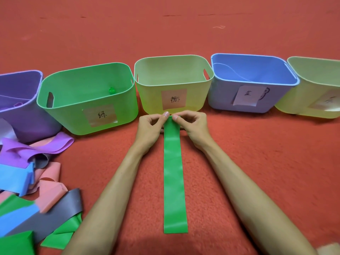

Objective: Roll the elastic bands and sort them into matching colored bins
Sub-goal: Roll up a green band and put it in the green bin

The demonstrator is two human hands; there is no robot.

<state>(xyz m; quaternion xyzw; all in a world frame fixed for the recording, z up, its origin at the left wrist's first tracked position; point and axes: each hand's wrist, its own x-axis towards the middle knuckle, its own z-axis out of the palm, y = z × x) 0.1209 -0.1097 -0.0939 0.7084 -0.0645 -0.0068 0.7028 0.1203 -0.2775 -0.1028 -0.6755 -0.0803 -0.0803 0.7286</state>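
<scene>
honestly the risky bit looks like the very first turn. the far end of the green band (pixel 173 181) is pinched by both hands: the left hand (pixel 150 128) is on its left corner and the right hand (pixel 195 127) on its right corner, fingers curled in, thumb and forefinger closed on the edge. so both are grasping the band and nothing is let go.

if one corner gets tucked tighter than the other, a crooked roll is probably produced and it ends up cone-shaped. the material looks smooth and springy, so a loose start could be popped open as soon as the pinch is eased. the near end isn't held by anything, so it could be dragged sideways across the red carpet (pixel 248 162) while rolling.

a wrong drop is also easy here. the work is being done just in front of the yellow-green bin (pixel 147 96), while the green bin (pixel 70 115) sits one place to the left, with what looks like a small green roll (pixel 111 90) already inside.

position-wise, the band is laid flat and straight on the carpet between the two forearms, running from near the body up to the fingertips. the loose pile of bands (pixel 36 181) is left well off to the left side.
</scene>
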